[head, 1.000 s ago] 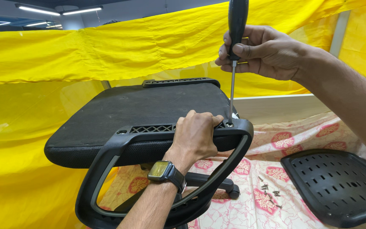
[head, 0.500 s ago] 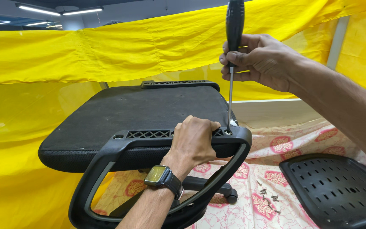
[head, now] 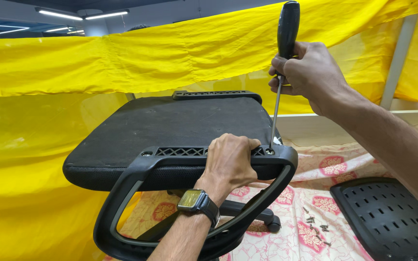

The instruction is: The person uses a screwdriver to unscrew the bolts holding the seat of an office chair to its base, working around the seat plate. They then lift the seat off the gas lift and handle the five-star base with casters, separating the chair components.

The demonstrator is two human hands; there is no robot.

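Fingers of left hand (head: 229, 159) clenched around 1 armrest (head: 170, 193), right hand (head: 310, 72) gripping 1 screwdriver (head: 285, 43).

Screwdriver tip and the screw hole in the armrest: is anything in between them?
Nothing visible. The screwdriver, held by the right hand, has its tip right at the screw hole on the armrest. The left hand grips the armrest just beside it, not over it.

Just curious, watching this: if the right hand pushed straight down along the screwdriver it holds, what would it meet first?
Probably the black armrest bracket: the screwdriver in the right hand already has its tip at a screw there.
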